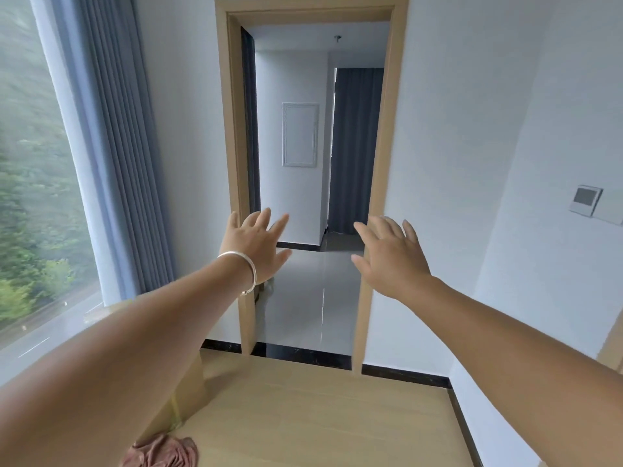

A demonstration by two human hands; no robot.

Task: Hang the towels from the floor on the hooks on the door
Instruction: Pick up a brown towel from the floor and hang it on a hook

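A crumpled pink-brown towel (161,451) lies on the wooden floor at the bottom left edge, partly cut off by the frame. Both my arms stretch forward at chest height toward an open doorway (232,129). My left hand (254,244), with a silver bangle on its wrist, has its fingers spread and holds nothing. My right hand (391,254) is also spread and holds nothing. Neither hand touches the towel, which lies far below them. The door leaf (249,123) shows only as a dark edge inside the frame's left side. No hooks are visible.
A large window (33,183) with a grey-blue curtain (118,146) fills the left. Beyond the doorway a grey tiled hallway (313,298) leads to a dark curtain (354,150). A wall panel (585,200) hangs on the white right wall. A low wooden ledge (182,396) runs under the window.
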